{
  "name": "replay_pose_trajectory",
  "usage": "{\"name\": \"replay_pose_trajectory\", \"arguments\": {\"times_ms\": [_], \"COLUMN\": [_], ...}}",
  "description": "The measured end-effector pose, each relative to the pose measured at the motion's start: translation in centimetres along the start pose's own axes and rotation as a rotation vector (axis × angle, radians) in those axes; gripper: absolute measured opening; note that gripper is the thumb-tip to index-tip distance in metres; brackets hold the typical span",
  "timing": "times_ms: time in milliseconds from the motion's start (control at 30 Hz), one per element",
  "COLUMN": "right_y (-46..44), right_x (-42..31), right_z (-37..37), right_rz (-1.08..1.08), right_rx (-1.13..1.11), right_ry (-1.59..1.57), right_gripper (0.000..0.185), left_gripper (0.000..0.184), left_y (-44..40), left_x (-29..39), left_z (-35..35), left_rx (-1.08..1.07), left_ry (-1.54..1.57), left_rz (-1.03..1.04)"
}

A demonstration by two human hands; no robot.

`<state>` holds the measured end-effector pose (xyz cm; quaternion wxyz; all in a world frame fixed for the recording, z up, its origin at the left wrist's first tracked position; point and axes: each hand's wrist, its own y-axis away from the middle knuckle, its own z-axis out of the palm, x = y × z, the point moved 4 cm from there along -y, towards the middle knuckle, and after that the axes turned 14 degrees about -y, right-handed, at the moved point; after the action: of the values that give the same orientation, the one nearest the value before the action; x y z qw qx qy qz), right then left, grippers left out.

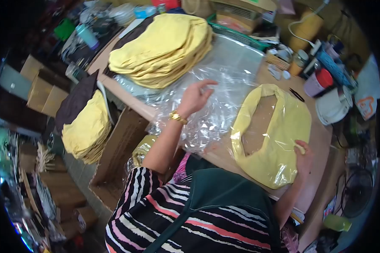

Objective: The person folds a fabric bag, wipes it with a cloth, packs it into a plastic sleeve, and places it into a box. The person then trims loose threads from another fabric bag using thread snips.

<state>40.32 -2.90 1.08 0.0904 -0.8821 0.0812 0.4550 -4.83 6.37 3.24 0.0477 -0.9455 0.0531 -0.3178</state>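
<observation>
On the right of the table lies a yellow cloth bag (278, 143) with a long loop strap, inside a clear plastic sleeve. My right hand (303, 158) is at the bag's right edge, its fingers bent on the plastic and cloth. My left hand (195, 98), with a gold bracelet at the wrist, is over a heap of crinkled clear plastic bags (211, 122); its fingers are apart and nothing is in them. Behind it, at the back left, rises a stack of yellow cloth pieces (160, 50).
An open cardboard box (118, 152) stands left of my body, with a wrapped yellow item inside. Beyond it is another yellow stack (88, 126) beside dark cloth. Jars, a red-lidded container (321, 80) and a blue basket (335, 65) line the right rear. Black tweezers (297, 95) lie near the bag.
</observation>
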Motion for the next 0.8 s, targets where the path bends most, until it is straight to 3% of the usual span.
{"name": "replay_pose_trajectory", "arguments": {"times_ms": [33, 100, 133, 167, 267, 333, 433, 467, 533, 567, 667, 700, 767, 800], "right_y": [-0.4, -1.5, -1.5, -1.2, 1.1, 2.1, 5.1, 6.6, 9.3, 10.4, 12.9, 13.9, 15.0, 15.5], "right_x": [-2.2, -9.0, -12.4, -16.0, -26.3, -30.2, -32.0, -31.5, -30.7, -29.7, -26.5, -25.5, -23.1, -22.2], "right_z": [0.5, 2.3, 3.8, 5.7, 13.2, 20.3, 33.7, 38.1, 45.0, 48.0, 53.9, 55.2, 56.1, 56.2], "right_rz": [-0.012, -0.196, -0.307, -0.418, -0.576, -0.656, -0.660, -0.573, -0.622, -0.632, -0.732, -0.815, -0.784, -0.826], "right_rx": [-0.022, -0.032, -0.063, -0.095, -0.419, -0.762, -1.224, -1.305, -1.401, -1.404, -1.368, -1.320, -1.242, -1.222], "right_ry": [-0.007, -0.181, -0.181, -0.181, -0.350, -0.415, -0.260, -0.186, 0.088, 0.190, 0.326, 0.357, 0.207, 0.287], "right_gripper": [0.029, 0.020, 0.019, 0.018, 0.020, 0.021, 0.030, 0.030, 0.030, 0.029, 0.023, 0.018, 0.012, 0.015], "left_gripper": [0.027, 0.029, 0.032, 0.036, 0.034, 0.032, 0.023, 0.023, 0.025, 0.025, 0.022, 0.022, 0.020, 0.037], "left_y": [1.4, 5.5, 9.0, 12.2, 23.3, 31.0, 42.8, 47.3, 50.3, 52.0, 57.2, 57.9, 59.2, 60.3], "left_x": [-2.4, -7.2, -9.3, -13.2, -22.8, -27.9, -35.4, -38.5, -36.4, -36.7, -40.0, -40.6, -42.4, -43.5], "left_z": [-2.1, -5.7, -7.3, -8.2, -8.2, -6.1, 0.0, 2.7, 2.6, 3.2, 4.2, 4.6, 4.8, 5.2], "left_rx": [0.158, 0.213, 0.149, 0.136, 0.141, 0.095, -0.131, -0.159, -0.229, -0.223, 0.156, 0.157, 0.489, 0.391], "left_ry": [0.093, 0.327, 0.594, 0.648, 0.848, 0.896, 0.910, 0.927, 0.850, 0.858, 0.726, 0.728, 0.523, 0.406], "left_rz": [-0.015, 0.057, -0.130, -0.243, -0.382, -0.645, -1.051, -1.196, -1.418, -1.424, -1.490, -1.497, -1.408, -1.410]}}
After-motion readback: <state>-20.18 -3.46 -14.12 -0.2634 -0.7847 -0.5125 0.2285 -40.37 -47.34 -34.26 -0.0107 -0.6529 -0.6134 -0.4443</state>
